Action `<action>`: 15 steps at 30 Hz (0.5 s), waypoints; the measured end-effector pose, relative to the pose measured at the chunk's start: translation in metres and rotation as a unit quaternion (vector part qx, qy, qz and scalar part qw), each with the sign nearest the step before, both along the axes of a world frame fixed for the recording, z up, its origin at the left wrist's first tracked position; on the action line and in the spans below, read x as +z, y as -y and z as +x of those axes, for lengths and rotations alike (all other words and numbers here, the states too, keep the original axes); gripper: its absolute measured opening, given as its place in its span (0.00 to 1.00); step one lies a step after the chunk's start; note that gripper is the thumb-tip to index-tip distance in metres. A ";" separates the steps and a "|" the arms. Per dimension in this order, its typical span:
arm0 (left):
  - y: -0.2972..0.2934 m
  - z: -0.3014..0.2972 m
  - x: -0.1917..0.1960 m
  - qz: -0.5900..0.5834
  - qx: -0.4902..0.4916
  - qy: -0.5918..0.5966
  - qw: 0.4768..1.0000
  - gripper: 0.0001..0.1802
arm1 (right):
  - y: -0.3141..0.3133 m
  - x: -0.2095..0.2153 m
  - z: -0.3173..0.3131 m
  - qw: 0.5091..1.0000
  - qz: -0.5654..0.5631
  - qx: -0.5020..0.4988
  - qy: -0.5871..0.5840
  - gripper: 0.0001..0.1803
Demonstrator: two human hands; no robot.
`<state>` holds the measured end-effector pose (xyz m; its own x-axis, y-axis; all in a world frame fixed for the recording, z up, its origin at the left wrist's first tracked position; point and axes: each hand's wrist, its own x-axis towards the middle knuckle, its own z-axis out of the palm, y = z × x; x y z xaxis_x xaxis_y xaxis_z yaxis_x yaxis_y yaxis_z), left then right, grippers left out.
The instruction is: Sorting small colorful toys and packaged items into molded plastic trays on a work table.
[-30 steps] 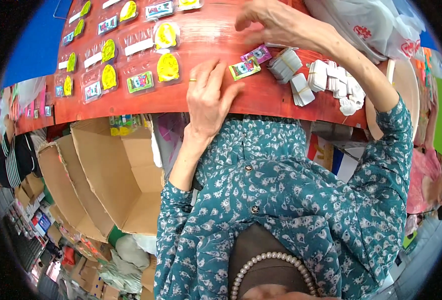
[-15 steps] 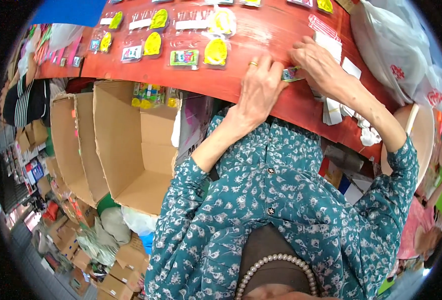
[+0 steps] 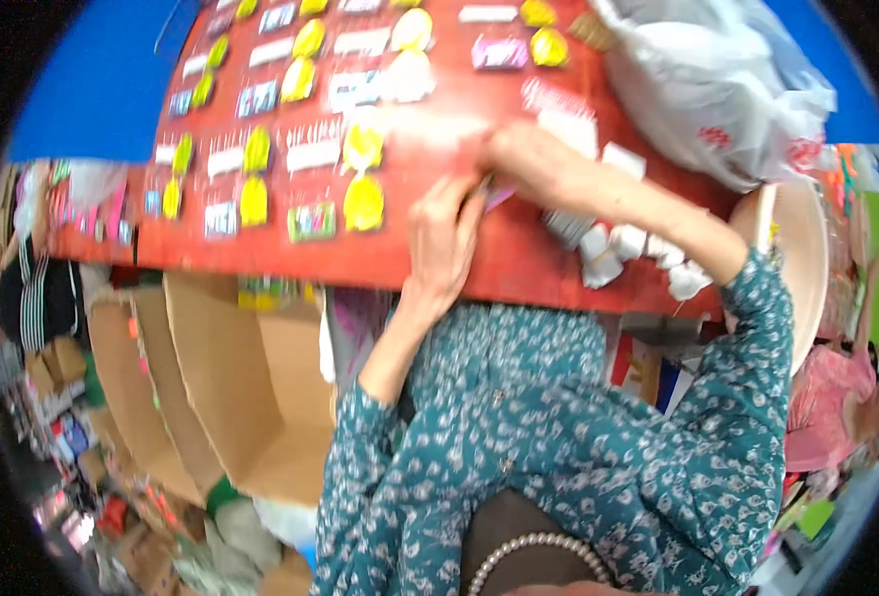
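Observation:
Over the red table [image 3: 231, 250], my two hands meet close together. My left hand [image 3: 439, 240] has its fingers bent inward, pinching at a small purple card or packet [image 3: 500, 197], partly hidden and blurred. Curled over from the right, my right hand [image 3: 531, 164] is smeared by motion, and its fingertips are hidden. To the left of my hands lie rows of clear packs with round yellow pieces [image 3: 364, 203] and small printed cards [image 3: 312, 222]. Beside my right forearm are folded white paper slips [image 3: 600, 260].
A bulging white plastic bag [image 3: 727, 74] sits at the far right of the table. A pale round tub [image 3: 807, 268] stands by the right edge. Below the table's left front edge are open cardboard boxes [image 3: 245, 387]. Another person's pink clothing [image 3: 825, 397] shows at right.
The view has tilted up, showing more rows of packs. My hands have drawn closer together, the right turning inward over the left's fingertips. A purple piece now shows where a green-edged card was.

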<state>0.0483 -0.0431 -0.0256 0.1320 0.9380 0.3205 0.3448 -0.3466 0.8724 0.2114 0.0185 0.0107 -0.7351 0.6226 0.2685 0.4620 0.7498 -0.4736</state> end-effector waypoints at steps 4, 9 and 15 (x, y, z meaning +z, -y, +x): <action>-0.001 0.009 0.010 0.002 -0.012 -0.023 1.000 0.06 | 0.000 0.035 0.015 0.998 0.055 -0.025 -0.027 0.13; -0.005 0.010 0.017 0.009 -0.006 -0.044 0.999 0.10 | -0.053 0.110 0.005 0.980 0.061 -0.151 0.113 0.10; -0.002 -0.001 0.035 0.016 0.003 -0.022 1.000 0.11 | -0.178 0.193 0.058 0.891 0.330 -0.309 0.036 0.09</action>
